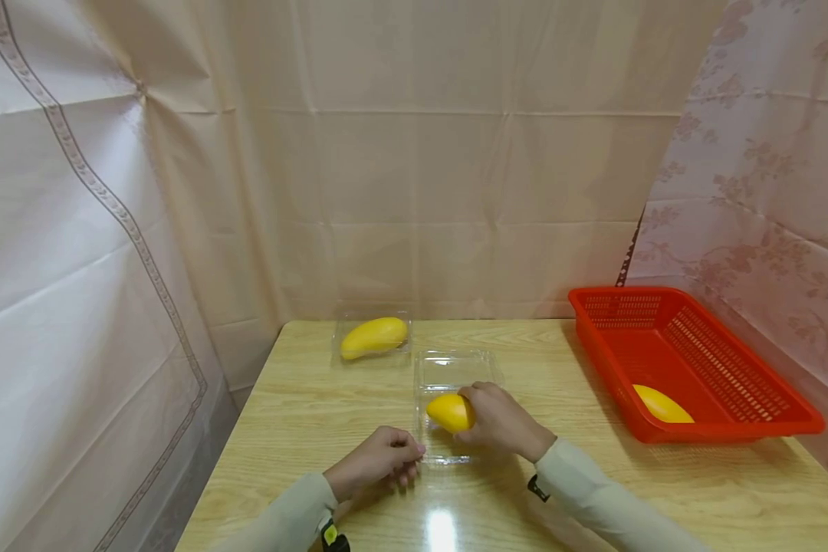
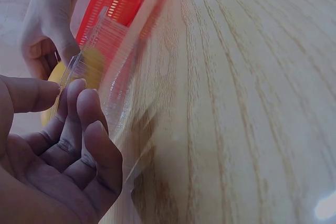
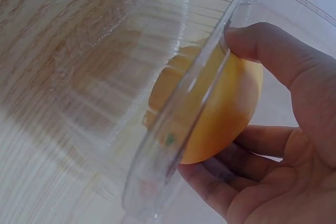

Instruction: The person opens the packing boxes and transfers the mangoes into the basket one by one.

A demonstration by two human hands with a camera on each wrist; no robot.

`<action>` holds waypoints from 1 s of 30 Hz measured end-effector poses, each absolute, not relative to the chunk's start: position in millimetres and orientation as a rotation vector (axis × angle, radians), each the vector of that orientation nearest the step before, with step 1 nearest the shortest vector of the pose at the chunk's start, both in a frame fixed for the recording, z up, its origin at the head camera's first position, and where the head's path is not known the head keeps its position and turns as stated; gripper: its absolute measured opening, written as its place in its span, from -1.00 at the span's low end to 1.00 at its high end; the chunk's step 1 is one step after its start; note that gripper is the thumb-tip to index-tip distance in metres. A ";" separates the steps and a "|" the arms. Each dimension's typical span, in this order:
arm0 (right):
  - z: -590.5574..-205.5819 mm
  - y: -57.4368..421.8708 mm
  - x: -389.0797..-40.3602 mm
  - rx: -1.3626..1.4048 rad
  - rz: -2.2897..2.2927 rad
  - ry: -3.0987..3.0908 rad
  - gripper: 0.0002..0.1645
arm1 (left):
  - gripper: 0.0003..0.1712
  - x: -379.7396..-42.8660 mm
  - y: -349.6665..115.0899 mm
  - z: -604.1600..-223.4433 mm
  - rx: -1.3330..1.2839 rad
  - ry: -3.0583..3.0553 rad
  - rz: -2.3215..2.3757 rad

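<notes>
My right hand (image 1: 497, 418) grips a yellow mango (image 1: 450, 412) and holds it inside an open clear plastic clamshell box (image 1: 455, 368) in the middle of the wooden table. In the right wrist view the mango (image 3: 220, 114) lies behind the box's clear rim (image 3: 184, 108), my fingers curled round it. My left hand (image 1: 379, 460) pinches the box's near left corner; its fingers (image 2: 84, 124) touch the clear edge (image 2: 113, 66) in the left wrist view.
A second mango (image 1: 374, 336) lies in another clear box at the table's back left. A red plastic basket (image 1: 731, 368) at the right holds a third mango (image 1: 662, 405). Cloth curtains surround the table (image 1: 593, 491).
</notes>
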State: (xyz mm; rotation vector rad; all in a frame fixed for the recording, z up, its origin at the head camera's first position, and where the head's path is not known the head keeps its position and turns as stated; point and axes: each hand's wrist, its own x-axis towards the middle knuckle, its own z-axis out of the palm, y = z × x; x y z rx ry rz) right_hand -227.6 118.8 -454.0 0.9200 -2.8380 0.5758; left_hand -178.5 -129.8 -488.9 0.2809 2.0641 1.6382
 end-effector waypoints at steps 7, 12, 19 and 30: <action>-453.6 121.6 -228.4 0.907 0.601 -2.842 -0.31 | -0.63 -178.1 -129.6 -489.0 0.269 2.055 1.647; -452.2 123.7 -228.3 0.880 0.618 -2.841 -0.30 | -0.64 -177.8 -128.9 -489.8 0.266 2.058 1.648; -450.6 126.5 -229.0 0.852 0.600 -2.833 -0.31 | -0.64 -177.2 -128.9 -488.8 0.269 2.072 1.638; -445.2 131.3 -227.9 0.808 0.630 -2.829 -0.28 | -0.64 -175.1 -129.4 -486.6 0.275 2.076 1.642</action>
